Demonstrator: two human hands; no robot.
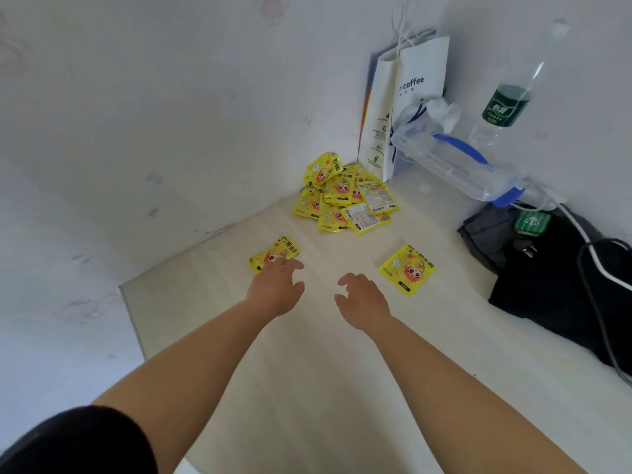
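A heap of several yellow snack packets (343, 196) lies in the far corner of the pale table (307, 388). One yellow packet (277, 252) lies apart on the left, and the fingertips of my left hand (277, 287) reach its near edge. A second single yellow packet (407, 270) lies on the right. My right hand (363, 299) hovers just left of it, fingers loosely curled, holding nothing. Both hands are palm down.
A white paper coffee bag (407, 107) stands against the wall behind the heap. A clear plastic bag (455, 165) and a water bottle with a green label (509, 97) lie to the right. A black bag with cables (554, 285) fills the right side.
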